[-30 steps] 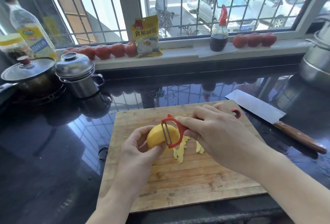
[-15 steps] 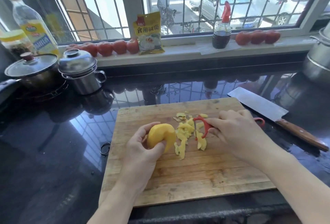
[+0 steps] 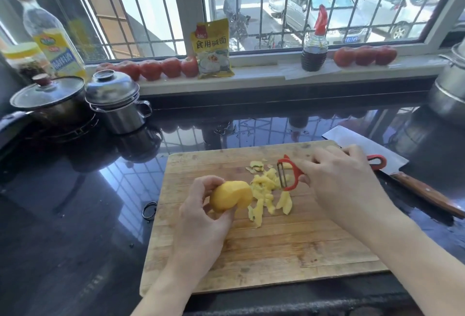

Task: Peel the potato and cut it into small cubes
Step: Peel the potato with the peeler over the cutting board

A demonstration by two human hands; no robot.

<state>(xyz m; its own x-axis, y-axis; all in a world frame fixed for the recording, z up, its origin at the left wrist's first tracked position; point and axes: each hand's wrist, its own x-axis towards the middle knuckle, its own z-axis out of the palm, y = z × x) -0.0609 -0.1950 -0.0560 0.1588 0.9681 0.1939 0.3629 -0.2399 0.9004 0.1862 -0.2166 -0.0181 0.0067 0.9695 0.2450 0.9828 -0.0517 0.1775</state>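
Head view, only cam I've got. Potato [image 3: 231, 196] sits in my left hand [image 3: 201, 217], fingers and thumb curled round it, held low over the left part of the chopping board [image 3: 276, 252]. What shows of it is bare yellow; underside and the bit behind the palm are hidden, so can't say it's fully peeled. Right hand [image 3: 342, 179] is clenched on the red peeler [image 3: 289, 174], blade w/ its edge facing the potato but apart from it, hovering above the pile of peelings [image 3: 266, 189] mid-board. Cleaver [image 3: 392, 164] lies off the board's right edge on the dark surface [image 3: 75, 215], blade partly behind the right hand, wooden handle pointing right. Pots at far left, tomatoes and bottles on the windowsill, none in the way.

I reckon we're at the tail of peeling. To do it well: roll the potato in the left grip to expose any skin left, keep thumb clear of the blade path, pull short light strokes away from the palm. Before dicing I'd sweep peelings aside so the potato sits flat, not rocking on scraps.
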